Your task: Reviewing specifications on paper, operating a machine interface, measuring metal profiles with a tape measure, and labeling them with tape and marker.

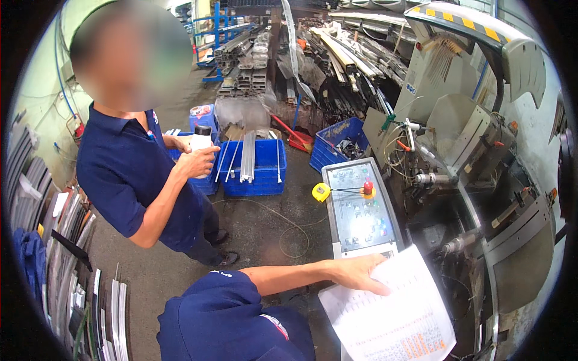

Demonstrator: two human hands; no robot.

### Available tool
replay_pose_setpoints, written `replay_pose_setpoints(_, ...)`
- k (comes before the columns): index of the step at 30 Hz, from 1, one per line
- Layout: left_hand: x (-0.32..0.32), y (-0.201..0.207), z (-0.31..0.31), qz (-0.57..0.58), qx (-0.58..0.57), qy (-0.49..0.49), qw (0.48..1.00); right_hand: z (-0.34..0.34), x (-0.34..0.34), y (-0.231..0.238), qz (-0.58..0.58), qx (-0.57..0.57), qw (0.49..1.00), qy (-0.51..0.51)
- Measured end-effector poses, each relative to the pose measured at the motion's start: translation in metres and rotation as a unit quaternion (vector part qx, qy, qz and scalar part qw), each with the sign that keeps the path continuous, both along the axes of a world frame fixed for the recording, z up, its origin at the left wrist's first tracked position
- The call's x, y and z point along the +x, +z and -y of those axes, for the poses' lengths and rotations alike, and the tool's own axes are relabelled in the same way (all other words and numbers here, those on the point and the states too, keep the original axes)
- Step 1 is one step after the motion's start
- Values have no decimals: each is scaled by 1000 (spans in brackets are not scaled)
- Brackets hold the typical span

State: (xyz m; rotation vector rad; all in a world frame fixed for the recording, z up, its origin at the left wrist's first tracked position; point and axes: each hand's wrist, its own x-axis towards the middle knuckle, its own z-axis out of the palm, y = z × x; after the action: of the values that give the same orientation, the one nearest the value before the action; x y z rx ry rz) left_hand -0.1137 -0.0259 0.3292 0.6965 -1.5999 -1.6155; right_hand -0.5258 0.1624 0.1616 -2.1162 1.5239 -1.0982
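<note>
My left hand (361,274) reaches out from a navy sleeve and grips the upper left edge of a white printed sheet of paper (391,316). Its thumb lies on top of the page, and the other fingers are partly hidden. Rows of print and orange marks cover the sheet, which overlaps the near end of a control panel (361,210). On this panel are a red mushroom button (368,188) and small knobs; a yellow tape measure (321,192) sits at its left edge. My right hand is out of sight.
At left a co-worker in a navy shirt (129,174) holds a white bottle (200,144) with a black cap. Blue crates (256,186) with metal profiles stand behind. A large machine (469,144) fills the right side. Long profiles (117,319) lean at lower left; a hose (295,225) crosses the floor.
</note>
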Motion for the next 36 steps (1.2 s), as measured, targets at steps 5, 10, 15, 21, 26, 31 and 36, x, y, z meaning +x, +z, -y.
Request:
replay_pose_setpoints(5, 0, -44, 27, -299, 200, -110, 927, 10, 98, 62, 311, 125, 941, -56)
replay_pose_setpoints(10, -12, -58, 19, -572, 277, -214, 742, 37, 129, 60, 408, 176, 893, -79)
replay_pose_setpoints(15, -10, -102, -11, -445, 287, 93, 843, 51, 140, 37, 453, 207, 864, -76)
replay_pose_setpoints(21, 3, -71, -35, -575, 517, 13, 634, -33, 152, 18, 507, 266, 777, -263)
replay_pose_setpoints(26, 15, -108, -38, -589, 341, 118, 723, -3, 165, 47, 591, 270, 754, -92)
replay_pose_setpoints(31, -22, -121, -33, -517, 288, -2, 806, -19, 155, 29, 668, 303, 670, -119)
replay_pose_setpoints(36, -9, -148, -30, -484, 295, -4, 824, -35, 161, 30, 655, 296, 681, -140)
